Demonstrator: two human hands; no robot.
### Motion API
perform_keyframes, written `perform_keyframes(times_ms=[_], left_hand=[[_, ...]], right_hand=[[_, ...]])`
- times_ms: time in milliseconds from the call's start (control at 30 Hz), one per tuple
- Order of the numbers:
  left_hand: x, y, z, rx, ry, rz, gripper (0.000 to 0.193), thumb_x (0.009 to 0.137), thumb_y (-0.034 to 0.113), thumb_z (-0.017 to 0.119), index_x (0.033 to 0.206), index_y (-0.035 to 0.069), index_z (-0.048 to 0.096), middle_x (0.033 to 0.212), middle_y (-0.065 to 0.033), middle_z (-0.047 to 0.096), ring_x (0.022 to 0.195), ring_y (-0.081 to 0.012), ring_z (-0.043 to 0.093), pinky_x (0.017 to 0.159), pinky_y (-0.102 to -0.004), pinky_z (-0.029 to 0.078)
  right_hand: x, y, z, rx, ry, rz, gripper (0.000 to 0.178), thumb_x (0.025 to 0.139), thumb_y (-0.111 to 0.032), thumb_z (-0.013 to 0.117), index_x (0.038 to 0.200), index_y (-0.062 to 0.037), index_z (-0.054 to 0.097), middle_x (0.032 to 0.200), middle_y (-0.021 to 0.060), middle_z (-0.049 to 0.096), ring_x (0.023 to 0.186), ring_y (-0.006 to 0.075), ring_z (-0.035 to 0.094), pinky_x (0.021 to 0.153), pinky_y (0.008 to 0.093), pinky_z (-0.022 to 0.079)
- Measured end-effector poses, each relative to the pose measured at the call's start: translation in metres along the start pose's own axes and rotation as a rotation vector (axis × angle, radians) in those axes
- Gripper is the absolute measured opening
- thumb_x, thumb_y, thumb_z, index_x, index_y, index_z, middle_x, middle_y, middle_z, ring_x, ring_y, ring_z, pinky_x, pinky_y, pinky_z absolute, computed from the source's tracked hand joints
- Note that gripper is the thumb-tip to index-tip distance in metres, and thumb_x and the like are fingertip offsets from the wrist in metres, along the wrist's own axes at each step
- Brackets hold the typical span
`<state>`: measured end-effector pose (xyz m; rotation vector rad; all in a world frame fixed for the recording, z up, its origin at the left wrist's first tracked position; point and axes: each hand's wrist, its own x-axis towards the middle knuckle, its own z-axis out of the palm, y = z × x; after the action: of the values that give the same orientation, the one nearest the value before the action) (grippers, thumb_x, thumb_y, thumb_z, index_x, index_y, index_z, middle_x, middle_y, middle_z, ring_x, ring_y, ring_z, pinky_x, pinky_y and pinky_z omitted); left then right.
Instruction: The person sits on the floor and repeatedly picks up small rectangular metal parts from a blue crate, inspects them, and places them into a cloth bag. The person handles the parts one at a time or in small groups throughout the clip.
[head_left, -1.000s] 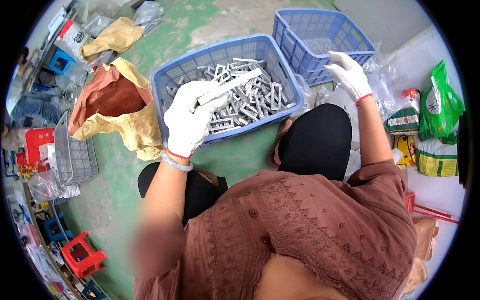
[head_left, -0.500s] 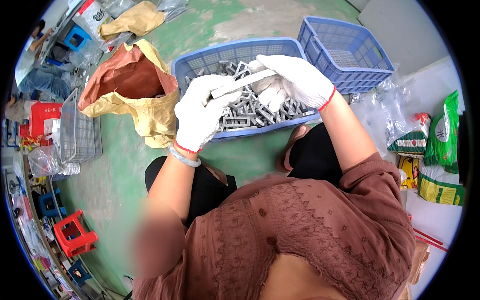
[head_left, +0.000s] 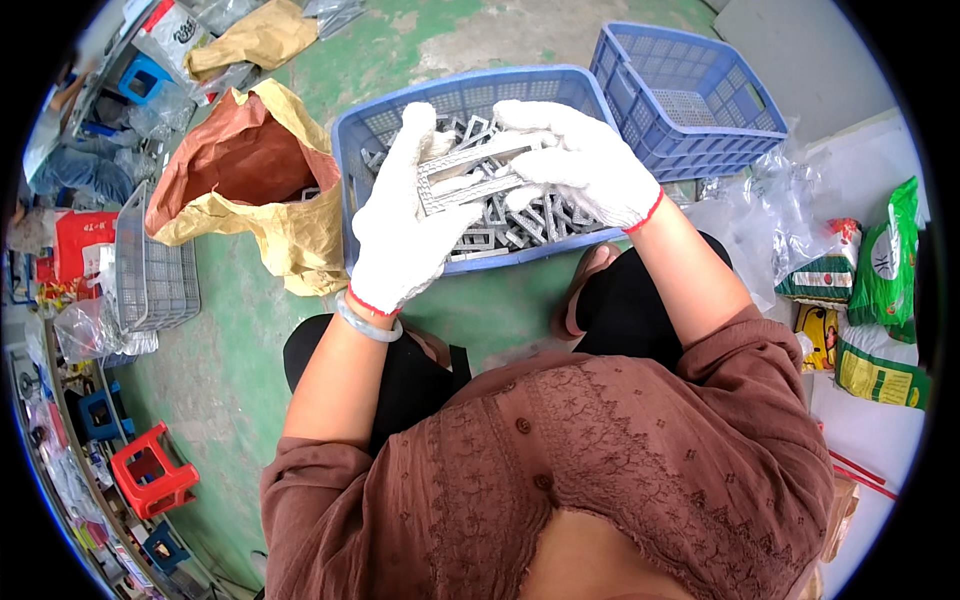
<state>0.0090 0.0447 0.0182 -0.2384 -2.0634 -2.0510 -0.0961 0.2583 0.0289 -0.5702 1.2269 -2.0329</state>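
Between my gloved hands is a grey rectangular metal frame (head_left: 486,189) with an open middle, its broad face turned up toward me. My left hand (head_left: 408,220), in a white knit glove with a red cuff, grips its left end with the thumb and fingers apart around it. The right end sits in the bent fingers of my right hand (head_left: 588,165), gloved alike. Below both hands, a blue plastic crate (head_left: 345,140) holds many similar grey metal frames (head_left: 476,240). Part of that pile is hidden by my gloves.
A yellow woven sack (head_left: 290,235) with a reddish-brown inside gapes left of the crate. Another blue crate (head_left: 690,145) stands at the far right. Colourful bags (head_left: 885,270) lean along the right wall. At left are a grey crate (head_left: 155,270), a red stool (head_left: 155,470) and another person (head_left: 80,170).
The metal frame has been turned from edge-on to face-up, showing its opening. My left thumb and fingers have spread around its end; my right hand has shifted slightly.
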Motion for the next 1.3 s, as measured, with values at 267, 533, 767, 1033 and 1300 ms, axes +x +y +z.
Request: perform_keyframes(times_ms=[267, 533, 767, 1033, 1300], left_hand=[[0.0, 0.004, -0.013, 0.318, 0.023, 0.279, 0.07, 0.075, -0.005, 0.08, 0.138, -0.003, 0.051, 0.144, -0.0166, 0.051, 0.129, -0.0241, 0.053, 0.106, -0.0369, 0.046], [0.029, 0.083, -0.097, 0.953, 0.471, 0.32, 0.055, 0.081, 0.006, 0.08, 0.131, -0.002, 0.058, 0.12, -0.0104, 0.064, 0.108, -0.0169, 0.061, 0.097, -0.0298, 0.049], [0.052, 0.107, -0.199, 1.554, 0.468, -0.281, 0.068, 0.078, 0.038, 0.076, 0.134, 0.005, 0.059, 0.117, -0.011, 0.069, 0.102, -0.0204, 0.066, 0.092, -0.029, 0.049], [0.045, 0.097, -0.182, 1.312, 0.344, 0.004, 0.07, 0.087, 0.032, 0.075, 0.14, -0.005, 0.048, 0.137, -0.0213, 0.057, 0.126, -0.0271, 0.056, 0.108, -0.034, 0.042], [-0.022, 0.061, -0.012, 0.921, 0.19, 0.296, 0.034, 0.085, 0.009, 0.078, 0.116, 0.0, 0.07, 0.117, -0.0114, 0.07, 0.104, -0.0153, 0.066, 0.092, -0.0286, 0.052]], right_hand=[[0.004, -0.005, 0.004, -0.123, -0.068, -0.029, 0.048, 0.096, -0.009, 0.061, 0.142, -0.0019, 0.047, 0.13, 0.0132, 0.059, 0.115, 0.024, 0.061, 0.087, 0.0388, 0.058], [0.024, 0.007, -0.044, -0.645, 0.197, 0.173, 0.054, 0.091, -0.027, 0.071, 0.136, -0.0012, 0.054, 0.117, 0.0126, 0.067, 0.096, 0.0158, 0.064, 0.076, 0.0312, 0.054], [0.032, 0.025, -0.062, -1.279, 0.13, 0.231, 0.059, 0.085, -0.042, 0.069, 0.128, -0.0027, 0.061, 0.123, 0.0182, 0.066, 0.116, 0.0317, 0.062, 0.1, 0.0373, 0.047], [0.05, 0.08, -0.106, -1.669, -0.036, 0.46, 0.041, 0.073, -0.01, 0.058, 0.113, -0.0039, 0.067, 0.113, 0.0223, 0.068, 0.106, 0.0379, 0.066, 0.091, 0.0452, 0.052], [0.049, 0.193, -0.119, -1.846, -0.35, 0.591, 0.056, 0.075, -0.004, 0.07, 0.129, -0.0122, 0.06, 0.14, 0.0107, 0.055, 0.122, 0.0341, 0.059, 0.095, 0.0458, 0.052]])
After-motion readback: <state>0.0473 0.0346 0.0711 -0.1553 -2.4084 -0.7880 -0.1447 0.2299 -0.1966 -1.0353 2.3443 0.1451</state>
